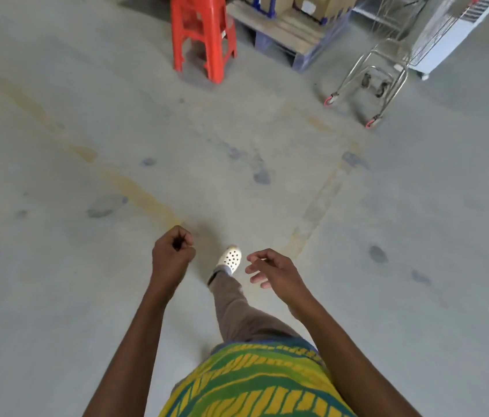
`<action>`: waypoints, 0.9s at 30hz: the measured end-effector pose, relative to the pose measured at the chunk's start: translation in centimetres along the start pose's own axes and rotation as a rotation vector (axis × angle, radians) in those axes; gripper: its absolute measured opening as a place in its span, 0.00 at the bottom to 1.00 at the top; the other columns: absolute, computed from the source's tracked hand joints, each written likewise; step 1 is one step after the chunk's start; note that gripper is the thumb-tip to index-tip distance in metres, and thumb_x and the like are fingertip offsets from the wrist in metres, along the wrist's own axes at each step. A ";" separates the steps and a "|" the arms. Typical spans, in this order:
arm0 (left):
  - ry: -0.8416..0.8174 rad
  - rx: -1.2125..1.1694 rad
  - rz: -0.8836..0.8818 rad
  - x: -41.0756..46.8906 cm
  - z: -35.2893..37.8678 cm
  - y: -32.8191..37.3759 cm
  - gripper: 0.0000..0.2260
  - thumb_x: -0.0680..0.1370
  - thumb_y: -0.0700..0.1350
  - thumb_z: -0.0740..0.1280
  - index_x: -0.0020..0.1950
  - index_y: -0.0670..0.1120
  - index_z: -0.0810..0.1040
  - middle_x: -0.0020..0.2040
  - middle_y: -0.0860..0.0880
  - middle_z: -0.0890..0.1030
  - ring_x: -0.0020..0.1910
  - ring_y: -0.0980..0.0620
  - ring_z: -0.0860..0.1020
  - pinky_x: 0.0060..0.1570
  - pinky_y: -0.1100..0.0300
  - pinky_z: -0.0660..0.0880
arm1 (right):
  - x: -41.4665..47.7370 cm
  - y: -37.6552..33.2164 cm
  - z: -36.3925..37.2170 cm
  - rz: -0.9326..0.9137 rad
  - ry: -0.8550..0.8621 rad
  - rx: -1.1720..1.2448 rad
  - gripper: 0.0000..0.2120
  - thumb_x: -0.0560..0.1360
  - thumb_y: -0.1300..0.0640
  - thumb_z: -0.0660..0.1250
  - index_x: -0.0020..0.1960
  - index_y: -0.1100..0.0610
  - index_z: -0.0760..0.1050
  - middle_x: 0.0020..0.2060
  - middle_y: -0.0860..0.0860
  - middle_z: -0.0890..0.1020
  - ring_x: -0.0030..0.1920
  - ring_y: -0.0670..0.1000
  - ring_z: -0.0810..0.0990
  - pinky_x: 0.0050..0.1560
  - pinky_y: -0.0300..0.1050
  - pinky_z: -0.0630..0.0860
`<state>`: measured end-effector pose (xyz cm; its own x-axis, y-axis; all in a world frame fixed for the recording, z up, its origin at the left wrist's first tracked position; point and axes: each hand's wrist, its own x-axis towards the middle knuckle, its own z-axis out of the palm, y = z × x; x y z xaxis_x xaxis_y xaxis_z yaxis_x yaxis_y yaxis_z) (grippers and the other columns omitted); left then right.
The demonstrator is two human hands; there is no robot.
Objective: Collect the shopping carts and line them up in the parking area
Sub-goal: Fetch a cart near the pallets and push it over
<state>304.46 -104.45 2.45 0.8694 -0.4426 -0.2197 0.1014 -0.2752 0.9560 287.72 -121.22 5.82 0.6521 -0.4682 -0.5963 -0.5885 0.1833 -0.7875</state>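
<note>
floor (57, 296): grey concrete with dark scuffs and faded yellow painted lines, one running diagonally up and away from the left hand, another rising from beside the right hand.

left hand (172, 251): arm bare, stretched forward and down from the lower edge; wrist straight, back of the hand up; fingers curled tight into a fist, thumb tucked against them, nothing held.

stool (201, 37): red plastic, upright, far ahead of the left hand and slightly to its right.

shoe (230, 259): white, perforated, between the two hands and below them on the floor, on a leg in tan trousers stepping forward.

shirt (252, 383): green and yellow pattern, at the lower edge between the forearms.

right hand (273, 270): arm bare, angled in from the lower right; palm turned inward toward the left hand, fingers loosely spread and slightly bent, nothing held.

pallet (285, 34): carries cardboard boxes, far ahead of the right hand.

shopping cart (387, 58): bare metal wire, red-rimmed wheels, standing well ahead and to the right of the right hand, untouched, beside a white cabinet (453, 40).
</note>
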 end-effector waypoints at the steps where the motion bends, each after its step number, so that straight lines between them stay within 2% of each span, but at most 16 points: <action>1: -0.001 0.004 -0.008 2.4 -0.1 -0.1 0.06 0.64 0.34 0.64 0.37 0.43 0.74 0.30 0.57 0.72 0.31 0.55 0.68 0.34 0.60 0.65 | 2.7 -1.0 0.9 -0.001 0.016 -0.002 0.07 0.82 0.54 0.67 0.56 0.55 0.82 0.45 0.51 0.88 0.40 0.47 0.85 0.40 0.37 0.74; 3: 0.014 0.015 -0.037 6.8 -0.7 -0.1 0.06 0.65 0.34 0.64 0.38 0.44 0.75 0.30 0.57 0.74 0.31 0.56 0.69 0.35 0.61 0.66 | 8.4 -3.6 2.7 -0.019 0.006 -0.031 0.06 0.81 0.53 0.69 0.54 0.54 0.82 0.43 0.51 0.88 0.39 0.47 0.85 0.39 0.36 0.74; 7: 0.090 0.001 -0.083 15.3 -4.7 2.0 0.07 0.64 0.37 0.61 0.37 0.46 0.77 0.30 0.56 0.73 0.30 0.55 0.68 0.33 0.61 0.65 | 20.0 -13.2 6.9 -0.097 -0.154 -0.134 0.04 0.81 0.54 0.69 0.53 0.53 0.82 0.42 0.52 0.88 0.37 0.49 0.84 0.39 0.39 0.75; 10: 0.228 -0.001 -0.102 22.0 -9.2 4.7 0.09 0.64 0.37 0.61 0.37 0.49 0.77 0.30 0.56 0.73 0.31 0.55 0.68 0.34 0.61 0.64 | 27.4 -22.3 9.9 -0.226 -0.202 -0.196 0.04 0.81 0.53 0.69 0.52 0.51 0.82 0.42 0.49 0.88 0.38 0.46 0.84 0.45 0.44 0.75; 13: 0.390 -0.055 -0.095 28.7 -13.0 7.4 0.09 0.64 0.37 0.61 0.37 0.49 0.77 0.32 0.53 0.75 0.32 0.54 0.69 0.35 0.61 0.65 | 32.5 -30.2 13.2 -0.304 -0.324 -0.236 0.04 0.81 0.53 0.68 0.53 0.50 0.82 0.43 0.48 0.88 0.40 0.47 0.85 0.46 0.46 0.75; 16: 0.459 -0.098 -0.085 36.0 -15.5 9.6 0.09 0.64 0.37 0.60 0.37 0.48 0.77 0.33 0.50 0.75 0.31 0.53 0.69 0.33 0.62 0.65 | 36.9 -36.4 16.6 -0.359 -0.427 -0.260 0.04 0.81 0.51 0.68 0.53 0.50 0.81 0.44 0.48 0.87 0.43 0.49 0.85 0.48 0.47 0.76; 20: 0.426 -0.077 -0.077 46.6 -17.4 11.2 0.10 0.64 0.36 0.60 0.36 0.49 0.77 0.29 0.57 0.75 0.30 0.56 0.71 0.34 0.62 0.68 | 44.2 -41.8 20.4 -0.397 -0.483 -0.287 0.05 0.82 0.51 0.67 0.54 0.50 0.81 0.44 0.46 0.87 0.43 0.48 0.85 0.48 0.48 0.77; 24: 0.370 -0.066 -0.100 58.2 -19.3 11.6 0.15 0.67 0.31 0.61 0.36 0.50 0.78 0.33 0.54 0.77 0.33 0.53 0.72 0.37 0.56 0.70 | 51.8 -46.6 22.7 -0.370 -0.451 -0.270 0.05 0.82 0.51 0.67 0.54 0.48 0.82 0.45 0.46 0.87 0.42 0.48 0.85 0.47 0.45 0.77; 27: 0.273 -0.058 -0.101 66.8 -19.2 13.5 0.13 0.65 0.33 0.62 0.36 0.50 0.78 0.33 0.52 0.77 0.33 0.51 0.72 0.37 0.54 0.69 | 56.0 -50.2 22.4 -0.320 -0.370 -0.213 0.05 0.82 0.52 0.67 0.53 0.48 0.82 0.45 0.47 0.87 0.42 0.48 0.85 0.46 0.41 0.74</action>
<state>373.20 -121.29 4.41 0.9506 -0.1677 -0.2612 0.2144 -0.2537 0.9432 364.52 -137.32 8.49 0.9174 -0.1284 -0.3766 -0.3910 -0.1159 -0.9130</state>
